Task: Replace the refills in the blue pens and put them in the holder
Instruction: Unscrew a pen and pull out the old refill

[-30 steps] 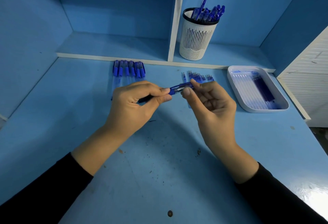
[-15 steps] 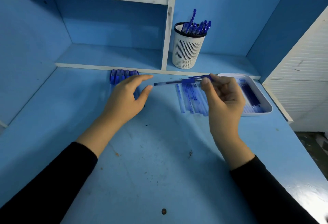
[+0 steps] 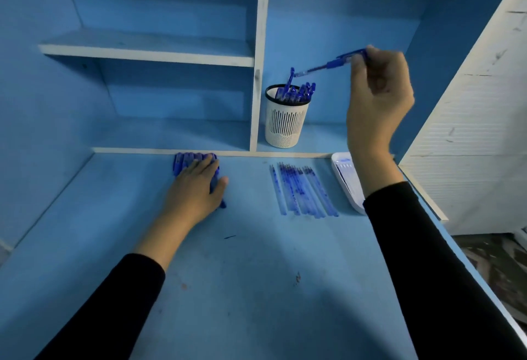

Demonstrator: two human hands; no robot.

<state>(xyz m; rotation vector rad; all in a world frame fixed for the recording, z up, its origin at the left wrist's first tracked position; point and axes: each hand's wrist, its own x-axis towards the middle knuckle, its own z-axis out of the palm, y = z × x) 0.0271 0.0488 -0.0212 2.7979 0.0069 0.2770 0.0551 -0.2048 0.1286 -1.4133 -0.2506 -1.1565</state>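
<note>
My right hand is raised above and to the right of the white slotted holder, pinching a blue pen by its rear end. The pen slants down to the left, its tip just above the holder's rim. The holder stands on the low shelf and has several blue pens in it. My left hand lies flat on the row of capped blue pens at the back of the desk, fingers spread over them. A row of several loose refills lies on the desk between my hands.
A white tray sits at the right, partly hidden behind my right forearm. A vertical white shelf divider stands just left of the holder. A white panel borders the desk's right edge.
My right hand carried the pen up and back from mid-desk to above the holder. My left hand let go of the pen and moved forward onto the row of capped pens.
</note>
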